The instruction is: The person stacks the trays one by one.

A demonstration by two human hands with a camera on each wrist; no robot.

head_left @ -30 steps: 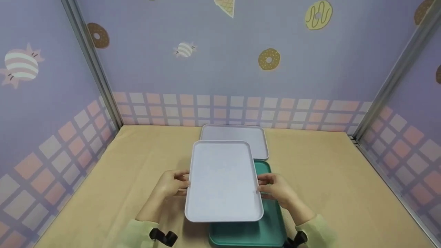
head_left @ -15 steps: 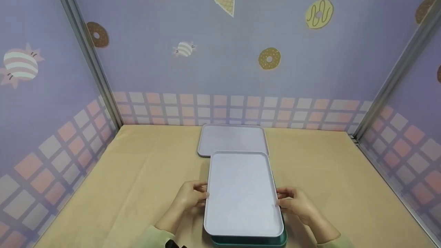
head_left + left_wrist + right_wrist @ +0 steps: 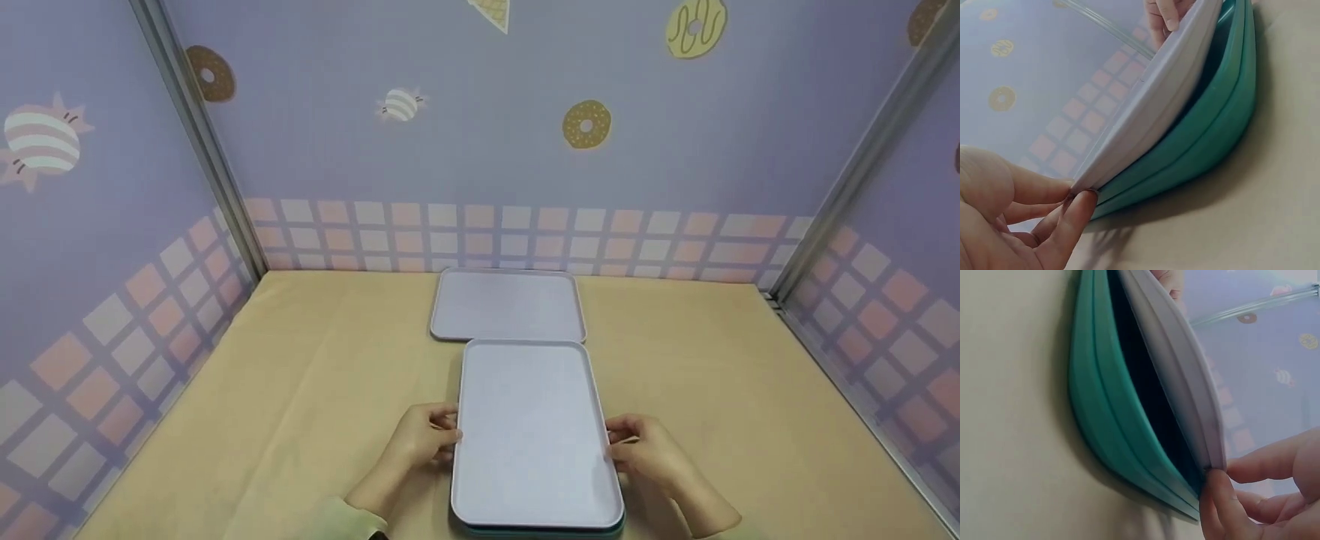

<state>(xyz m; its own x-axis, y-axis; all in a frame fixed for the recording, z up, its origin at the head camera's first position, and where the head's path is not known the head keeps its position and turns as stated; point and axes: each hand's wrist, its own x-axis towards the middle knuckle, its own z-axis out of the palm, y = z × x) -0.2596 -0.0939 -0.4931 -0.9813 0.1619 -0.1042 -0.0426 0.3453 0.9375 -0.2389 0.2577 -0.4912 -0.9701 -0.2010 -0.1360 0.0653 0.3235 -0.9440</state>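
Note:
Between both hands is a pale lavender-white rectangular tray (image 3: 534,435), its long sides running away from me. My left hand (image 3: 421,436) pinches its left rim between thumb and fingers, while my right hand (image 3: 651,451) pinches the right rim. Directly beneath lie stacked green trays (image 3: 1213,124), mostly covered in the head view, with a thin green strip showing at the near edge. The right wrist view shows a dark gap between the pale tray and the upper green tray (image 3: 1114,405), so the near end is slightly raised. Contact at the far end is hidden.
Behind the stack, a second pale tray (image 3: 506,304) lies crosswise near the back wall. The yellow-covered table (image 3: 322,360) extends to both sides. Patterned lilac walls (image 3: 480,135) with metal corner posts (image 3: 199,135) enclose it at the back and sides.
Both hands have carried the pale tray right and toward me, then lowered it over the green trays. The green surface is now almost fully covered, and the back tray shows more fully.

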